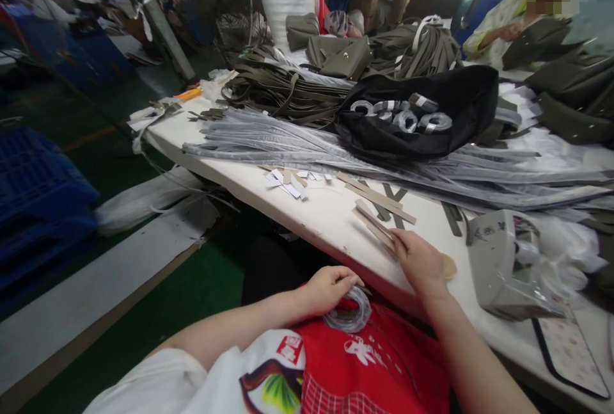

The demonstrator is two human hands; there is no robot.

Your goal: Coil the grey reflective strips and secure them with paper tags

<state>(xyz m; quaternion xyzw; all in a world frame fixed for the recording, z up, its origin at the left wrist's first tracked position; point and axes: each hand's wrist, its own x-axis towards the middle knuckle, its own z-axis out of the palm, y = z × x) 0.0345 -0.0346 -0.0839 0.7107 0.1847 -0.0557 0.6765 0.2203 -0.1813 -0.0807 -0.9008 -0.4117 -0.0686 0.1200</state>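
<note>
My left hand (329, 289) is closed on a coiled strap wrapped in clear plastic (349, 323), held against the red apron in my lap. Between the thumb and fingers of my right hand (422, 265) are tan card strips (377, 230), just above the white table's front edge. More tan strips (377, 198) lie flat beyond that hand, across some dark strap pieces (396, 195). A few small white paper slips (288, 185) are scattered to their left.
Long plastic-sleeved straps (288, 139) stretch over the table (326, 219). Behind them, a black bag (460, 103) holds several wrapped coils (407, 121). A tape dispenser (499, 267) and a phone (573, 350) are at right. Another person (499, 33) handles dark material at the back right.
</note>
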